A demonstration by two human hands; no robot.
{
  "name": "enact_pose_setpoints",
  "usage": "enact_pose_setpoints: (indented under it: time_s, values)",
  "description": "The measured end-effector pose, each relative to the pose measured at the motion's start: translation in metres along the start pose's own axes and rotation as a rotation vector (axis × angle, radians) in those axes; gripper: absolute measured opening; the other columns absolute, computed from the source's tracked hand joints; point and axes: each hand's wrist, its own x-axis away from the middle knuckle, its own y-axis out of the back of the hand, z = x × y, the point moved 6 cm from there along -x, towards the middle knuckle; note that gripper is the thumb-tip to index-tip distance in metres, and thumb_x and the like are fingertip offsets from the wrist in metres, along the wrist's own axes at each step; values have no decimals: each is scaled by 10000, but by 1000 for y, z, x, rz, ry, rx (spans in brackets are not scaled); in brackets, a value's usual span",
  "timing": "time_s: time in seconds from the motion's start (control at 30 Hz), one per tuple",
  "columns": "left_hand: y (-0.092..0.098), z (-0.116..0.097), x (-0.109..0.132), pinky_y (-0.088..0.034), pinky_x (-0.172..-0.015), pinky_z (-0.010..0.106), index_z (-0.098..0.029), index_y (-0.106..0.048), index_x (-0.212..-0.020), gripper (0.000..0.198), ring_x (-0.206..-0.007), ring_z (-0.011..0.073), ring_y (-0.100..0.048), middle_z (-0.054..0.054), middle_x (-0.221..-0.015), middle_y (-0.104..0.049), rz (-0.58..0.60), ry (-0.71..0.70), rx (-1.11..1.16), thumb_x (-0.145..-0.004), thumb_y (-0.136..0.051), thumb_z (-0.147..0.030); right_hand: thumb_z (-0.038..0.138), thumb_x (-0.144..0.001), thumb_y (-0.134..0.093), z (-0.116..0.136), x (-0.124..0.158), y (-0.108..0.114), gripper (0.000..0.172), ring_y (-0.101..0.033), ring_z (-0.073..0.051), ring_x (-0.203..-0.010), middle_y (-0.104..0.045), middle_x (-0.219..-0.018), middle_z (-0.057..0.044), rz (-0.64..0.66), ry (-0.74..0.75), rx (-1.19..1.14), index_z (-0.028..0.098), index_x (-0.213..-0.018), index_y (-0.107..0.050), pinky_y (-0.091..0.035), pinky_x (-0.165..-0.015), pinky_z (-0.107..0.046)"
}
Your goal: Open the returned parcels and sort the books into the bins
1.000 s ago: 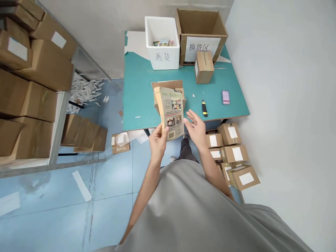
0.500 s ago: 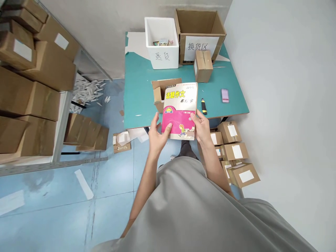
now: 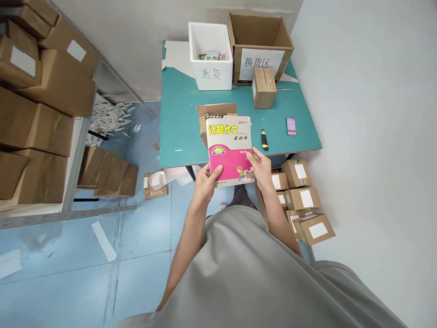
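Between my two hands is a book point(image 3: 230, 155) with a pink and off-white cover, yellow lettering and a cartoon figure at the lower right. My left hand point(image 3: 205, 182) grips its lower left corner, thumb on the cover. My right hand point(image 3: 260, 169) holds the right edge, thumb also on the front; the fingers behind the book are hidden. Just beyond the book, partly covered by it, stands an open small cardboard box point(image 3: 216, 109) on the green table point(image 3: 180, 123). A yellow and black utility knife point(image 3: 264, 140) lies to the right of the book.
At the table's back are a white foam bin point(image 3: 213, 76) with small packets inside and a large open carton point(image 3: 261, 34). A closed box point(image 3: 264, 89) stands before the carton. A purple card-like item point(image 3: 291, 126) lies at right. Shelved boxes point(image 3: 51, 127) flank the left; stacked parcels point(image 3: 306, 198) sit at right.
The book has shifted slightly left and toward me, and its cover now faces me straighter. My left hand has slid lower with its fingers closed in around the corner.
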Motion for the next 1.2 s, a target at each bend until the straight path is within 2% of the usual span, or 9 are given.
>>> enact_pose_setpoints:
  time_s: [0.07, 0.17, 0.3, 0.47, 0.6, 0.77, 0.9, 1.1, 1.2]
  values:
    - [3, -3, 1, -681, -1024, 497, -162, -797, -1209, 726, -1174, 364, -831, 170, -1224, -866, -43, -66, -49, -743, -1012, -675, 820, -876, -806, 10, 5, -4, 805, -669, -342, -1491, -731, -1575, -147, -44, 91, 104, 235, -1429, -801, -588, -1231, -531]
    - [2, -6, 6, -676, -956, 420, -160, -798, -1226, 662, -1099, 314, -829, 145, -1228, -865, -93, -171, -166, -824, -950, -663, 773, -947, -782, 22, 21, -33, 745, -685, -333, -1470, -710, -1603, -141, 80, 108, 171, 257, -1486, -781, -625, -1184, -485]
    - [-7, 0, 16, -658, -970, 407, -172, -833, -1215, 508, -1067, 307, -820, 99, -1158, -878, -55, -251, -426, -889, -888, -558, 722, -866, -906, 26, 40, -68, 904, -671, -348, -1480, -699, -1621, -98, 161, 78, 227, 312, -1634, -663, -619, -1198, -481]
    - [-9, 7, 18, -499, -1310, 517, -239, -751, -1503, 658, -1604, 387, -575, 136, -1649, -677, 170, -312, -466, -930, -866, -541, 717, -969, -783, 22, 27, -61, 644, -748, -331, -1329, -840, -1358, -63, 62, 91, 146, 287, -1449, -774, -594, -1206, -499]
    - [29, -2, 6, -405, -1384, 537, -262, -690, -1563, 836, -1724, 388, -400, 142, -1765, -555, -112, -304, -371, -866, -938, -652, 746, -906, -830, 17, 13, -45, 631, -796, -327, -1226, -873, -1233, -85, 83, 35, -101, 237, -1278, -819, -650, -1099, -463]
    - [34, 7, -1, -627, -1152, 510, -173, -793, -1314, 802, -1434, 408, -715, 186, -1369, -823, -16, -60, -16, -864, -844, -834, 719, -854, -894, 8, 14, -41, 601, -814, -315, -1166, -873, -1174, -84, 116, -44, -198, 239, -1208, -820, -685, -1016, -446]
    - [27, 7, 3, -694, -934, 436, -168, -822, -1169, 724, -1153, 359, -832, 137, -1080, -872, -50, -62, 29, -812, -916, -791, 732, -870, -867, -4, 11, -42, 617, -797, -338, -1251, -866, -1234, -101, 109, -51, -184, 231, -1226, -812, -675, -1076, -477]
    - [26, -9, 9, -676, -893, 379, -195, -831, -1254, 655, -1084, 298, -829, 114, -1156, -869, -147, -195, -91, -880, -884, -730, 805, -876, -844, -5, 1, -35, 840, -650, -368, -1529, -724, -1583, -157, 64, 54, 2, 243, -1490, -735, -527, -1307, -583]
    - [18, -13, 15, -666, -894, 358, -177, -841, -1280, 597, -1073, 292, -820, 105, -1197, -869, -177, -282, -244, -905, -880, -640, 819, -896, -823, 6, 11, -52, 852, -652, -359, -1533, -713, -1601, -147, 142, 80, 37, 259, -1530, -718, -521, -1319, -584]
